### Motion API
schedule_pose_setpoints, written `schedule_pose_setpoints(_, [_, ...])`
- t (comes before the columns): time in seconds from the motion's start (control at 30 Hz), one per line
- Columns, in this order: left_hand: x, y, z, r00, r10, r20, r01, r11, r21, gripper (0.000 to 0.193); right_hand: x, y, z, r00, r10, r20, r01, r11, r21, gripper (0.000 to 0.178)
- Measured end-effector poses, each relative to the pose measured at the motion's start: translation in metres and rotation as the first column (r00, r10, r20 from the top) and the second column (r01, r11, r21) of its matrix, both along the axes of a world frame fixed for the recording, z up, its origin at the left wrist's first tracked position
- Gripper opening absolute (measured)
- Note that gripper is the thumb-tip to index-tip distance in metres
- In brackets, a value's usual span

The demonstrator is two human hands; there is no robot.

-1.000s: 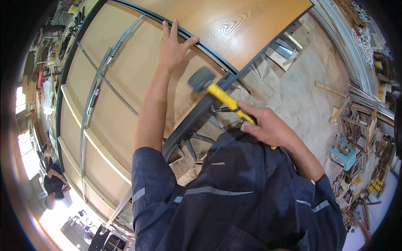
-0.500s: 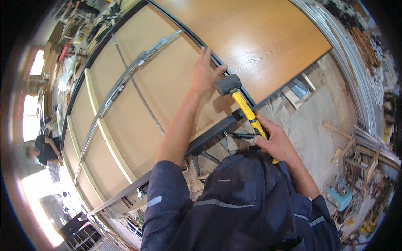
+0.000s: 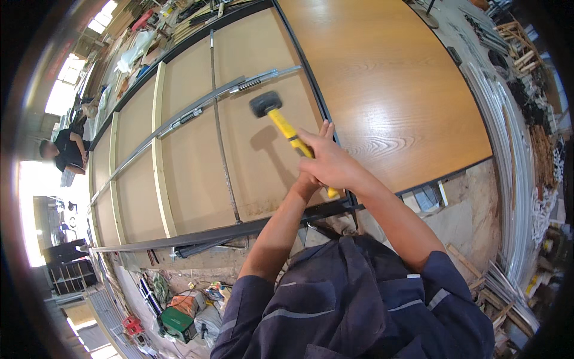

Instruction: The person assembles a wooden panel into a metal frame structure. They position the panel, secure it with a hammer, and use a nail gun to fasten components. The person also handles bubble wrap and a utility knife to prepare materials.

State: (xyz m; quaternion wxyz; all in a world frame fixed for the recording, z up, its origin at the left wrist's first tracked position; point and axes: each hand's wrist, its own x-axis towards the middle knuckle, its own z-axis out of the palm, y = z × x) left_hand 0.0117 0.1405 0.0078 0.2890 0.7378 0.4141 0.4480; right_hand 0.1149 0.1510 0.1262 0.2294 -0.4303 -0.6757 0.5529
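My right hand [image 3: 335,160] is closed round the yellow handle of a black-headed mallet [image 3: 266,104]. The mallet's head hangs over the beige panel [image 3: 257,161] and casts a shadow on it. Behind my right hand, my left hand [image 3: 307,184] is mostly hidden; its stretched fingertips show above, near the black metal frame edge [image 3: 312,78]. That edge runs between the beige panel and a wood-grain board [image 3: 394,78]. A bent metal rod with springs [image 3: 245,85] lies across the panel, crossed by a thin metal bar [image 3: 220,131].
Pale wooden battens [image 3: 159,149] cross the panel farther left. Long metal profiles [image 3: 508,149] lie along the right. A green box-shaped machine [image 3: 178,323] and cables are on the floor at lower left. Another person [image 3: 69,148] stands by the panel's far left end.
The mallet has swung left, from beside the board to over the beige panel. My right hand has come across in front of my left. The whole view has turned somewhat.
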Motion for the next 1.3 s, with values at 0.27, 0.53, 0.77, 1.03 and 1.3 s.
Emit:
schedule_pose_setpoints(0.27, [0.011, 0.001, -0.048, 0.169, 0.407, 0.898, 0.613, 0.67, -0.419, 0.026, -0.009, 0.056, -0.021, 0.978, -0.195, 0.073, 0.183, 0.973, 0.139, 0.044])
schedule_pose_setpoints(0.53, [-0.003, 0.018, -0.004, 0.966, 0.125, -0.225, -0.167, 0.97, -0.179, 0.079, -0.056, 0.139, 0.003, 0.992, -0.103, 0.071, 0.112, 0.982, -0.154, 0.053])
schedule_pose_setpoints(0.77, [-0.014, 0.018, 0.013, 0.964, 0.036, -0.264, -0.125, 0.936, -0.329, 0.086, -0.115, 0.242, -0.011, 0.999, 0.041, 0.028, -0.037, 0.99, -0.136, 0.019])
schedule_pose_setpoints(1.03, [-0.017, 0.024, 0.013, 0.966, 0.032, -0.257, -0.119, 0.935, -0.334, 0.085, -0.137, 0.28, -0.028, 0.992, -0.105, 0.077, 0.108, 0.993, -0.043, 0.022])
schedule_pose_setpoints(1.3, [-0.014, 0.028, 0.012, 0.959, -0.02, -0.282, -0.08, 0.937, -0.34, 0.089, -0.094, 0.35, -0.043, 0.923, -0.382, -0.041, 0.382, 0.924, -0.004, 0.015])
